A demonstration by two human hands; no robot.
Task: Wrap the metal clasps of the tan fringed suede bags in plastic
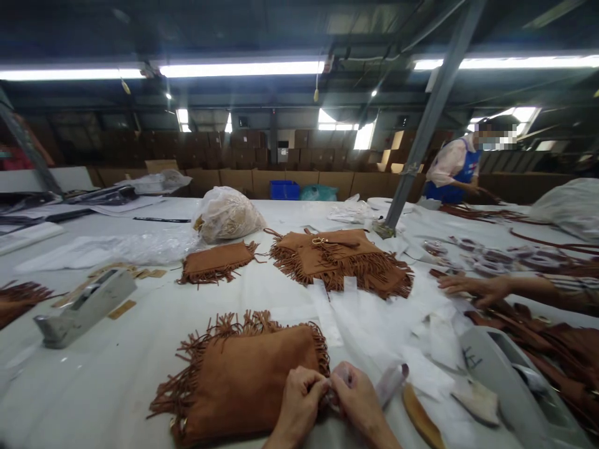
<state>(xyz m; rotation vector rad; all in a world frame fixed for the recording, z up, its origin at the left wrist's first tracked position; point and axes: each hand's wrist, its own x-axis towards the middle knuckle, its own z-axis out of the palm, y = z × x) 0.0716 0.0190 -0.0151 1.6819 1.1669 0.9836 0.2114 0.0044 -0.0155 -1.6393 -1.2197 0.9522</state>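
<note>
The two hands are close together, almost meeting: the left hand (303, 394) and right hand (354, 394) both have their fingertips pinched on a small bit of translucent wrapping (331, 399), its exact shape hidden by the fingers. A brown fringed bag (253, 380) lies flat on the white worktop (112, 393) to the left of that pinch, the left hand overlapping its lower right part. Just right of the right hand is a clear-wrapped roll (392, 383), with a curved tan piece (418, 416) beside it. Ahead of the hands lies brown fringed leatherwork (337, 252) with a metal clasp (320, 241) on top; left of that, a smaller fringed piece (218, 262) sits near a filled plastic bag (229, 215). Well to the left of the hands stands a grey tape dispenser (88, 308); another dispenser (505, 380) is to their right. Farther right, a co-worker's hand (480, 288) reaches over brown straps (538, 337) — and beyond, a person in a blue apron (461, 171) bends over more strips.
</note>
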